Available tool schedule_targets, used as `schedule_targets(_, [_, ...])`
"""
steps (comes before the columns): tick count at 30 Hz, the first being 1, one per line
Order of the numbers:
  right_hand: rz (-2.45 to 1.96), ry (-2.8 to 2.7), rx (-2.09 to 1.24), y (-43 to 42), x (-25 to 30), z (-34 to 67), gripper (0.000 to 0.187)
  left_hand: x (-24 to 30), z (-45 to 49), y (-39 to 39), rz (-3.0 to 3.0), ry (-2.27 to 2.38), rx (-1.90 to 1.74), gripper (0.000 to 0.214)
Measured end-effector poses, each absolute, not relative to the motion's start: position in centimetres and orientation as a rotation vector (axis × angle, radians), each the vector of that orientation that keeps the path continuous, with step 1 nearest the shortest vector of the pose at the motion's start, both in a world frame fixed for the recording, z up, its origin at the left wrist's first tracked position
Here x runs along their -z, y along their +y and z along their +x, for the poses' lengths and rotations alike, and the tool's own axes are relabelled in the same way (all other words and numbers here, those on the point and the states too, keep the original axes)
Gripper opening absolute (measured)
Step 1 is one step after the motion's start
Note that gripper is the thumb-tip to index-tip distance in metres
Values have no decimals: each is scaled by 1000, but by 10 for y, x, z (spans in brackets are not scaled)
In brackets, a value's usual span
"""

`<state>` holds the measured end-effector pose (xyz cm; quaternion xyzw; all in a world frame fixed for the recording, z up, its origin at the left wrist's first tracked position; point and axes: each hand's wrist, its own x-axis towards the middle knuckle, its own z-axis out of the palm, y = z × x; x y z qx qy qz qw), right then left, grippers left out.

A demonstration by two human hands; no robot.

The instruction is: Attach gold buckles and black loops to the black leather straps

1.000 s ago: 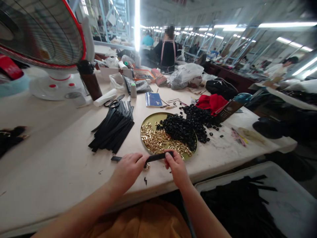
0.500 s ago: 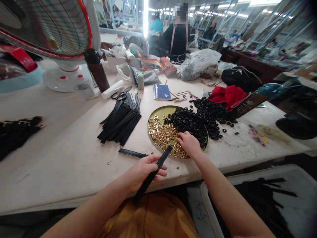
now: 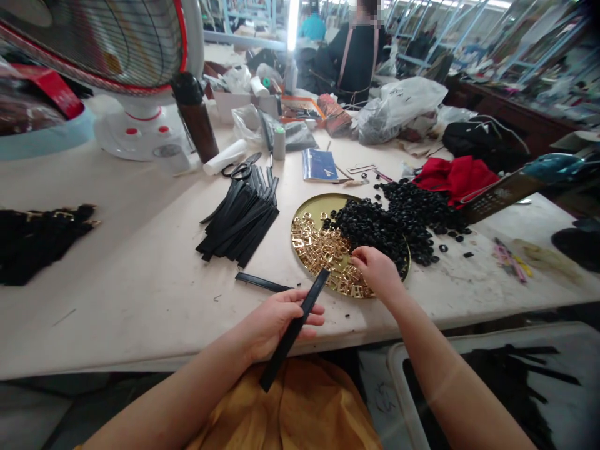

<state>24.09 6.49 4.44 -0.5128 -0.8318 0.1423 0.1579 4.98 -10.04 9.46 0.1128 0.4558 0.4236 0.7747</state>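
Note:
My left hand (image 3: 272, 322) holds a black strap (image 3: 285, 344) between thumb and fingers, slanting up toward the tray. My right hand (image 3: 379, 272) is over the round gold tray (image 3: 323, 201), its thumb and fingertips pinched together at the gold buckles (image 3: 323, 247). Whatever is between those fingertips is hidden. Small black ring-like pieces (image 3: 370, 225) fill the tray's right side and spill onto the table beyond it. Another black strap (image 3: 260, 282) lies on the table behind my left hand. A bundle of black straps (image 3: 241, 219) rests farther back, left of the tray.
Scissors (image 3: 241, 167), a thread spool (image 3: 279, 144) and a blue booklet (image 3: 319, 165) lie behind the straps. A fan (image 3: 135, 134) and dark bottle (image 3: 194, 119) stand at back left. Red cloth (image 3: 457, 178) is at right. Below the table edge sits a white bin (image 3: 398, 369) with black strips.
The view has shifted, so most things appear farther right and slightly higher. My left hand keeps the strap, and my right hand stays pinched at the gold buckles.

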Motion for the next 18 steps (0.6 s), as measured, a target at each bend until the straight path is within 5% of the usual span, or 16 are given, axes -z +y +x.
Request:
schedule_targets(6, [-1296, -1786, -1311, 23, -49, 245, 34, -90, 51, -102, 334, 1034, -914, 21])
schedule_targets(18, [-1579, -2420, -260, 58, -52, 260, 24, -95, 54, -104, 411, 1114, -930, 14])
